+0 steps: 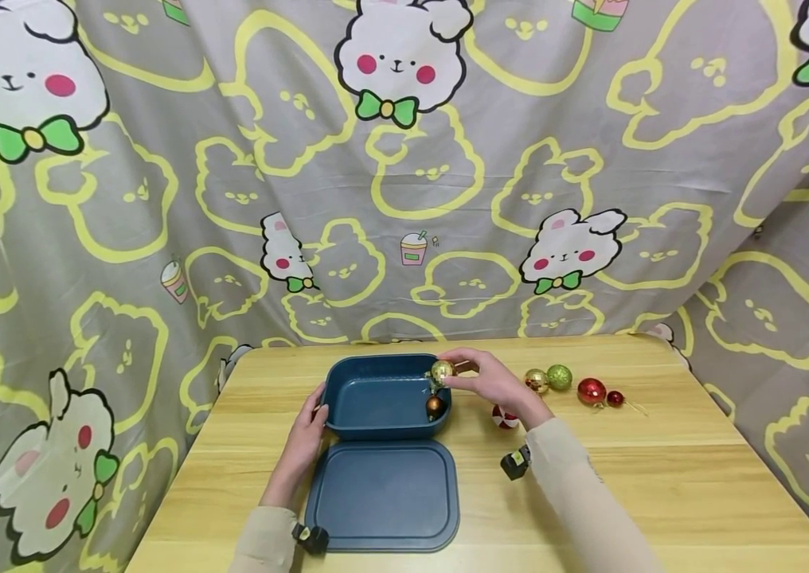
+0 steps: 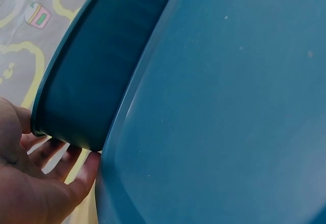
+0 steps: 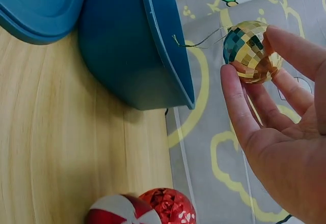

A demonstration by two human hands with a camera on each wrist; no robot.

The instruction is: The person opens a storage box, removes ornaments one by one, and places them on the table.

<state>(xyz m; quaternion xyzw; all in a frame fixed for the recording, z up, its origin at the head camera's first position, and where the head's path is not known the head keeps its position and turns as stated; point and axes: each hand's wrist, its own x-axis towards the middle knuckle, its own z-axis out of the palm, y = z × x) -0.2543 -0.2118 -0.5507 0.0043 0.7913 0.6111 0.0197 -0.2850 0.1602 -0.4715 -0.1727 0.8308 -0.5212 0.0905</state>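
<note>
A blue lidless box (image 1: pixel 376 430) stands toward the back of the table. My left hand (image 1: pixel 306 436) holds its left end, fingers and thumb around the outer wall (image 2: pixel 76 107) near the rim. Over the box's right rim, my right hand (image 1: pixel 486 377) pinches a gold mirror-tiled Christmas ball (image 3: pixel 249 51) between thumb and fingertips. A thin hanging loop (image 3: pixel 201 45) trails from the ball toward the box. Inside the box, at its right end, lies a brown Christmas ball (image 1: pixel 435 408). The blue lid (image 1: pixel 384 495) lies flat in front of the box.
Right of the box, partly behind my right wrist, sits a red-and-white striped ball (image 1: pixel 505 417). Farther right on the wooden table (image 1: pixel 705 477) are a gold ball (image 1: pixel 537 380), a green ball (image 1: pixel 560 377), a red ball (image 1: pixel 592 391) and a small dark red ball (image 1: pixel 615 399). A patterned curtain (image 1: pixel 404 302) hangs behind.
</note>
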